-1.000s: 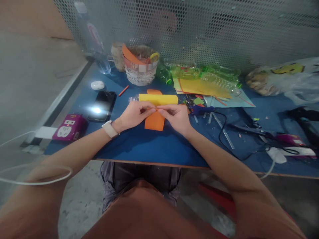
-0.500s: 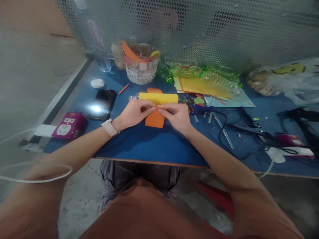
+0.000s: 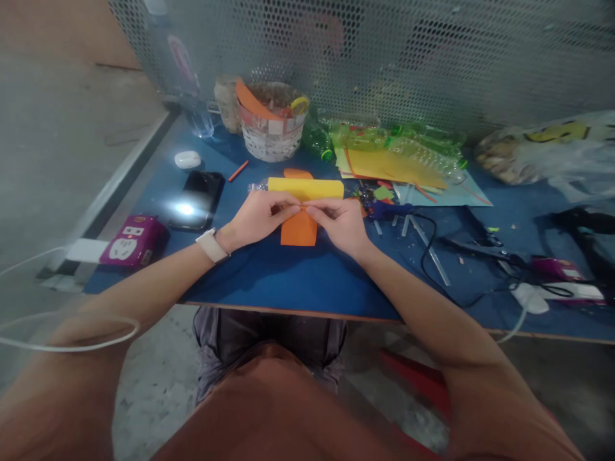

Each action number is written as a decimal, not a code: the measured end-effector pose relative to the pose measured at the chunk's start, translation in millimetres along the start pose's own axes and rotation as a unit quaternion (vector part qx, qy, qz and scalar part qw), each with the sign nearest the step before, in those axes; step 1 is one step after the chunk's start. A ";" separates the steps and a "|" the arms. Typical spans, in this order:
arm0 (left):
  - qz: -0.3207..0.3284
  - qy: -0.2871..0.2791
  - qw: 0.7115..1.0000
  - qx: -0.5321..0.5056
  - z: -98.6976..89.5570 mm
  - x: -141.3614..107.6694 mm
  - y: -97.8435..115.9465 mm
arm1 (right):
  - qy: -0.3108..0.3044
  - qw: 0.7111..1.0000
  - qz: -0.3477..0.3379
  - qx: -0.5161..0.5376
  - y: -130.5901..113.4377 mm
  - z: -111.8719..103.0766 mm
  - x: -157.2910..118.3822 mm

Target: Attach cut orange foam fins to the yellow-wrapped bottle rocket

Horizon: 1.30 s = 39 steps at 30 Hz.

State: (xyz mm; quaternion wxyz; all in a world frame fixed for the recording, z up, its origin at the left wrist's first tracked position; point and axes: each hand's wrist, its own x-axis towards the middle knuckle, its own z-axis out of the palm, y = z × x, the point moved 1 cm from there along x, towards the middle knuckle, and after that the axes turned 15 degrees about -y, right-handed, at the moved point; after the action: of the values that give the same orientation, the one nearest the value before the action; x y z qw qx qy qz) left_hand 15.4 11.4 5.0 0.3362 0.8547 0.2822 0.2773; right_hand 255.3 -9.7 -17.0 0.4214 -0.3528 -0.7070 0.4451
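A bottle wrapped in yellow paper (image 3: 307, 188) lies sideways on the blue table, its clear neck (image 3: 258, 187) showing at the left. An orange paper piece (image 3: 298, 232) sticks out on the near side of it, and another orange part (image 3: 298, 173) shows on the far side. My left hand (image 3: 262, 216) and my right hand (image 3: 342, 224) meet at the near edge of the yellow paper. Both pinch with thumb and index finger around something small and orange, mostly hidden by the fingertips.
On the blue table (image 3: 269, 282) a phone (image 3: 198, 200) and a purple socket block (image 3: 135, 242) lie left. A woven basket (image 3: 273, 137) stands behind. Rightward are paper sheets (image 3: 384, 168), a blue glue gun (image 3: 391, 210), scissors (image 3: 480, 250) and a cable.
My right thumb has shifted slightly toward the fingertips of my left hand. The near orange piece has moved very slightly right; the rest looks the same.
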 end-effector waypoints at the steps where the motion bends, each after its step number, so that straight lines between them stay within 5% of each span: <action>1: -0.001 -0.003 1.000 0.000 -0.2 0.0 0.8 | 0.001 1.000 0.003 0.001 0.6 0.1 -0.2; 29: 0.004 -0.017 1.000 0.000 -1.5 0.8 0.0 | -0.001 1.000 -0.025 0.011 -3.1 2.3 -0.1; 39: -0.007 -0.011 1.000 0.004 -0.8 0.4 0.2 | 0.009 1.000 0.013 -0.014 -3.2 2.2 -1.5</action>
State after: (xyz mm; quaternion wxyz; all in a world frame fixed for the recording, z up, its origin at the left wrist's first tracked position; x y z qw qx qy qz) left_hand 15.2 11.9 5.8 0.3376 0.8571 0.2858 0.2640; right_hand 253.5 -12.9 -15.1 0.4169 -0.3722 -0.7046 0.4373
